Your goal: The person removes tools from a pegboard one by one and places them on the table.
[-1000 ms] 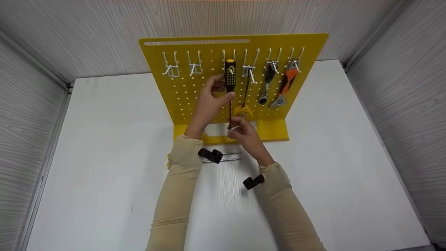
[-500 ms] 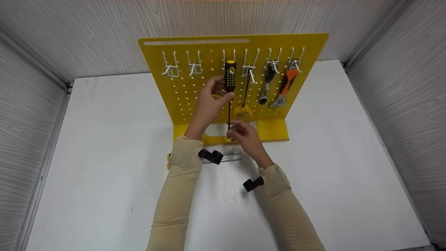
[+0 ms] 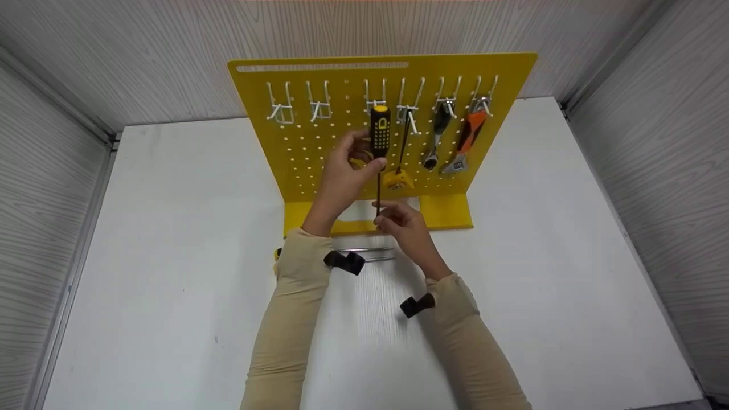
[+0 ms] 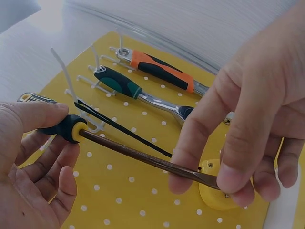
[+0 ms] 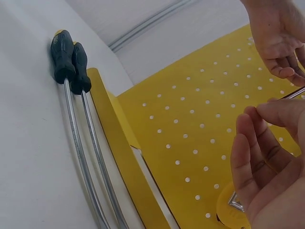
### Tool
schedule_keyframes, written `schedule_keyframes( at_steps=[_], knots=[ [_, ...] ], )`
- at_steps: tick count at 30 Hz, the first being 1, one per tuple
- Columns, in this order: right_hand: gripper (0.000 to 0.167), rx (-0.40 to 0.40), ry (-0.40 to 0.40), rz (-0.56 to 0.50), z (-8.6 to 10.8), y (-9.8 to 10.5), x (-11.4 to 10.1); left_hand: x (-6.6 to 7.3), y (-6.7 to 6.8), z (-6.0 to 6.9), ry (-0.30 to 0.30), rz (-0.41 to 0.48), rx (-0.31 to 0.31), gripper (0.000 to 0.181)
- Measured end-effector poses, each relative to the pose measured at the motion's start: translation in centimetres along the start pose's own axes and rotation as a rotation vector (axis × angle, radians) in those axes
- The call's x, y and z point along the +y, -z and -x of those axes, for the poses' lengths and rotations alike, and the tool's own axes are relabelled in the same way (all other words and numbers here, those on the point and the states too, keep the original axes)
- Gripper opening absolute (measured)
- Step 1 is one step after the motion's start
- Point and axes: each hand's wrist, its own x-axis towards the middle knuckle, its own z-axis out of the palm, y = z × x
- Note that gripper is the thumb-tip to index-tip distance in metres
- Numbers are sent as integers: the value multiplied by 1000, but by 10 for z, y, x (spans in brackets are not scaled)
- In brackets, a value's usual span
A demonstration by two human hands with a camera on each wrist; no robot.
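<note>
A black and yellow screwdriver (image 3: 380,131) stands upright in front of the pegboard (image 3: 319,176), handle at the top. My left hand (image 3: 340,176) grips the lower part of its handle, thumb in front. Lower down, my right hand (image 3: 405,225) pinches the tip of the shaft between thumb and fingers. The left wrist view shows the dark shaft (image 4: 143,156) running from the left hand (image 4: 33,157) to the right hand's fingertips (image 4: 228,179). A white hook (image 3: 375,103) is just behind the handle's top; the handle looks off it.
A tape measure (image 3: 398,180), a ratchet (image 3: 437,134) and an orange adjustable wrench (image 3: 470,134) hang on hooks at the right. Two hooks (image 3: 279,111) at the left hold nothing. Two screwdrivers (image 5: 71,119) lie on the table along the board's base.
The screwdriver has moved slightly down and toward me, away from the hook, with both hands moving along. Both hands keep their hold on it.
</note>
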Motion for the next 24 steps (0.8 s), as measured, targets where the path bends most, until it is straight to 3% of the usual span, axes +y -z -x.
schedule_keyframes(
  at_steps=[11, 24],
  knots=[
    [27, 0, 57, -3, 10, 2, -1, 7, 2, 13, -25, -4, -7, 48],
    [20, 46, -6, -39, 15, 8, 1, 9, 8, 31, -46, 1, -4, 43]
  ],
)
